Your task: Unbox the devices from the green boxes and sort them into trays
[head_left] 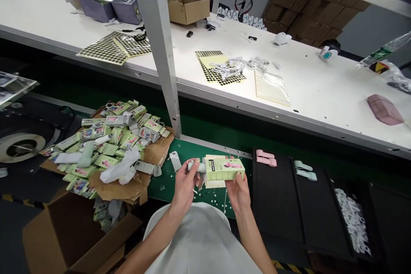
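Clock directions are taken from the person's hands. The largest thing is the long white flat-topped table (321,87), stretching across from 10 to 2 o'clock, with a grey upright metal post (160,30) at its near edge toward 11. Next come black rectangular trays (276,205) between 3 and 4 o'clock; one farther right holds a mass of white looped cables (351,222). An open brown cardboard carton (35,239) stands at 8 o'clock, and near 10 a heap of light-green printed cardboard boxes (107,150) lies on torn brown cardboard (crumpled white wrapping among them).

Beneath the hands is a flat green work surface (157,192) scattered with small white dots. The right hand (237,188) is closed around a light-green rectangular printed cardboard box (224,169), held above that surface. The left hand (185,180), at the box's 9 o'clock end, pinches a pale mint rounded cylinder (202,167) between thumb and fingers; how much of it sits inside the box cannot be told. Smaller still, a pair of pink rounded pieces (266,157) rests between 2 and 3 o'clock.
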Demonstrator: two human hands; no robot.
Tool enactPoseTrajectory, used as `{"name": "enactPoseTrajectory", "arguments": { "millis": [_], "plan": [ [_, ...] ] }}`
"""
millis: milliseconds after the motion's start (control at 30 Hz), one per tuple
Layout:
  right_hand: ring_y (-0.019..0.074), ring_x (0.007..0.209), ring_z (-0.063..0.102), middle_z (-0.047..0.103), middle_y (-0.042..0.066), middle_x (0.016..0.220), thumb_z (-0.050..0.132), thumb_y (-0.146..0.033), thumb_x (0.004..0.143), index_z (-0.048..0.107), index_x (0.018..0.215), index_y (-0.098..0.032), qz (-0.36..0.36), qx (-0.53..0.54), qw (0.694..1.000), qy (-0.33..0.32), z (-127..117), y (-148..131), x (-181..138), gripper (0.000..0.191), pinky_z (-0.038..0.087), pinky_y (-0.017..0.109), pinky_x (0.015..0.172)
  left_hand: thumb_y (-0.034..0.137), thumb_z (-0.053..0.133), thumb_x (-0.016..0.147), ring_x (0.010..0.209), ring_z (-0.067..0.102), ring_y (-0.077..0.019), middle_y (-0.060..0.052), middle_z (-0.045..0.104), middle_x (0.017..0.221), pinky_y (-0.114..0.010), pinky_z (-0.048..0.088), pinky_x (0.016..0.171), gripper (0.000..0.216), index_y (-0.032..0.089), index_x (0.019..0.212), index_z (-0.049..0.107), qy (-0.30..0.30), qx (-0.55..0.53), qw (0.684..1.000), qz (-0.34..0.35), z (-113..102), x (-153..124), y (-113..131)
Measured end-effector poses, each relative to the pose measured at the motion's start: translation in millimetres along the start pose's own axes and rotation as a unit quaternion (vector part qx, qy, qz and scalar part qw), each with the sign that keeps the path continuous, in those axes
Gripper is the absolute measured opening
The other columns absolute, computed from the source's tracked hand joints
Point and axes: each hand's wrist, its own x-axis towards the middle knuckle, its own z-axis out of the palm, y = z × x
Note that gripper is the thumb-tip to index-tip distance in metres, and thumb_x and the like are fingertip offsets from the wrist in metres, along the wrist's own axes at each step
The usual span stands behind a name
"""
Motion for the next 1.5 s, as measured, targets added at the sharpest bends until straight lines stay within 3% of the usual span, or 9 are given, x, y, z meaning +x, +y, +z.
{"name": "enactPoseTrajectory", "arguments": {
  "millis": [233,433,567,667,833,1033,1233,1400,1500],
  "plan": [
    [0.0290,0.125,0.062,0.072,0.009,0.124,0.080,-0.051,0.075,0.070,0.117,-0.024,0.022,0.059,0.997,0.037,4.3,15.5,12.3,0.051,0.043,0.051,0.114,0.053,0.090,0.062,0.041,0.038,-0.0050,0.009,0.047,0.052,-0.016,0.028,0.036,0.052,0.016,0.091,0.067,0.039,0.026,0.997,0.060,-9.8,10.6,3.4],
    [0.0273,0.126,0.061,0.073,0.008,0.123,0.077,-0.059,0.076,0.070,0.115,-0.024,-0.016,0.113,0.990,0.081,-13.9,2.2,30.2,0.052,0.044,0.049,0.113,0.043,0.090,0.066,0.044,0.040,-0.0036,0.007,0.049,0.061,-0.013,0.029,0.033,0.042,0.015,0.086,0.067,0.080,-0.021,0.988,0.131,-37.8,24.0,58.6],
    [0.0301,0.122,0.064,0.075,0.009,0.117,0.068,-0.063,0.081,0.071,0.110,-0.023,0.017,0.102,0.992,0.075,-18.4,-1.7,30.8,0.049,0.050,0.051,0.106,0.032,0.085,0.073,0.046,0.044,-0.0057,0.004,0.054,0.064,-0.012,0.030,0.031,0.031,0.013,0.090,0.068,0.059,-0.050,0.992,0.095,-58.1,36.5,82.8],
    [0.0302,0.117,0.067,0.077,0.009,0.108,0.068,-0.055,0.082,0.072,0.105,-0.023,0.028,0.095,0.993,0.069,-17.0,-3.3,28.8,0.039,0.054,0.049,0.100,0.027,0.082,0.076,0.046,0.044,-0.0067,0.003,0.055,0.063,-0.013,0.032,0.030,0.024,0.014,0.090,0.067,0.044,-0.071,0.996,0.041,-65.6,41.1,74.7],
    [0.0239,0.110,0.070,0.078,0.005,0.100,0.064,-0.043,0.087,0.072,0.099,-0.024,0.048,0.132,0.988,0.065,-23.5,2.9,35.9,0.024,0.055,0.044,0.100,0.024,0.076,0.083,0.044,0.045,-0.0065,0.003,0.057,0.064,-0.013,0.032,0.029,0.015,0.014,0.089,0.068,0.087,-0.095,0.992,-0.015,-68.6,37.6,53.1],
    [0.0196,0.087,0.074,0.075,0.005,0.082,0.063,-0.040,0.092,0.067,0.089,-0.019,0.255,0.131,0.936,0.203,-14.6,75.3,58.0,0.022,0.062,0.033,0.084,0.012,0.067,0.088,0.048,0.053,-0.0066,-0.001,0.063,0.069,-0.014,0.046,0.040,0.003,0.011,0.087,0.069,0.101,-0.098,0.989,-0.038,-66.4,36.0,49.7],
    [0.0172,0.074,0.072,0.069,0.007,0.081,0.050,-0.045,0.100,0.063,0.101,-0.015,0.353,0.058,0.907,0.223,-1.3,130.8,72.5,0.033,0.063,0.031,0.072,0.007,0.081,0.073,0.054,0.060,-0.0077,0.000,0.066,0.074,-0.016,0.054,0.049,0.016,0.013,0.080,0.067,0.130,-0.048,0.990,0.006,-82.7,37.3,40.6],
    [0.0197,0.093,0.072,0.069,0.009,0.112,0.065,-0.043,0.092,0.062,0.117,-0.023,0.364,-0.014,0.910,0.197,-3.2,113.2,56.0,0.032,0.063,0.035,0.073,0.028,0.096,0.051,0.057,0.060,-0.0093,0.002,0.066,0.071,-0.019,0.056,0.055,0.045,0.014,0.084,0.070,0.098,0.073,0.991,0.048,-86.6,33.6,31.3],
    [0.0229,0.102,0.072,0.067,0.007,0.124,0.075,-0.054,0.082,0.062,0.125,-0.030,0.328,-0.008,0.944,0.035,-5.0,77.7,30.4,0.051,0.063,0.037,0.077,0.044,0.096,0.047,0.064,0.063,-0.0135,-0.002,0.070,0.079,-0.024,0.058,0.060,0.053,0.016,0.081,0.067,0.033,0.185,0.980,0.061,-79.4,35.8,18.3]
  ]
}}
